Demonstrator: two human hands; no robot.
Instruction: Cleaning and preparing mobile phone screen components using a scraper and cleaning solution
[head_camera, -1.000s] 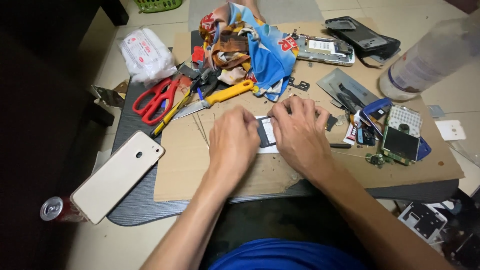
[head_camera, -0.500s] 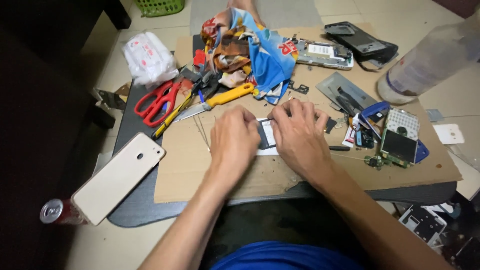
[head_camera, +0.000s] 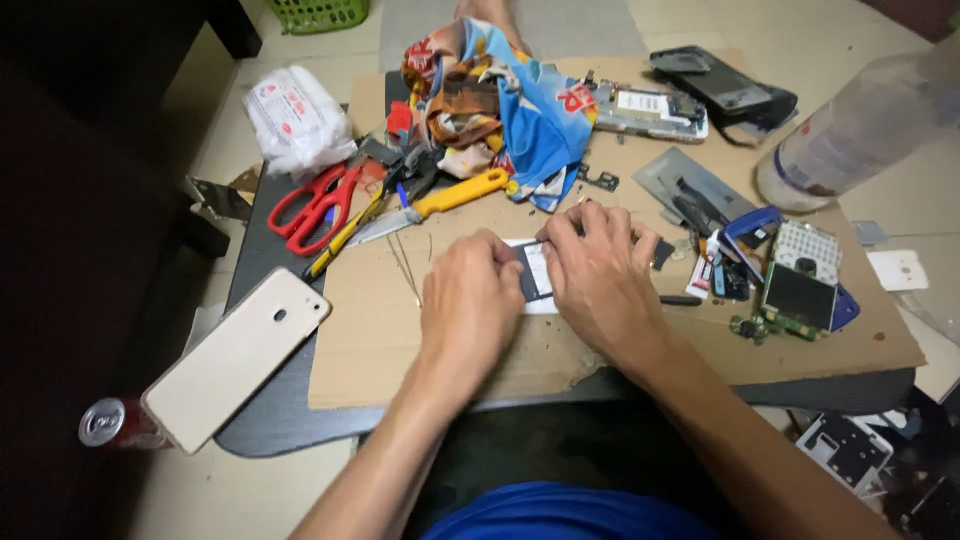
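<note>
A white plastic-wrapped packet (head_camera: 297, 117) lies far left; a dark screen module (head_camera: 799, 296) sits right on the cardboard (head_camera: 370, 330).

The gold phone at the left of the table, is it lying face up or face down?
Face down. The gold phone shows its plain back with a small round sensor and a camera lens near the top corner; no screen is visible.

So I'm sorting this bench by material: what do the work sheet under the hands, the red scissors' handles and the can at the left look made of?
The work sheet looks like brown corrugated cardboard: matte, with a torn, ragged front edge. The red scissors seem to have glossy moulded plastic handles; their blades are mostly hidden. The can looks like metal, probably aluminium, with a shiny silver top and red side.
</note>
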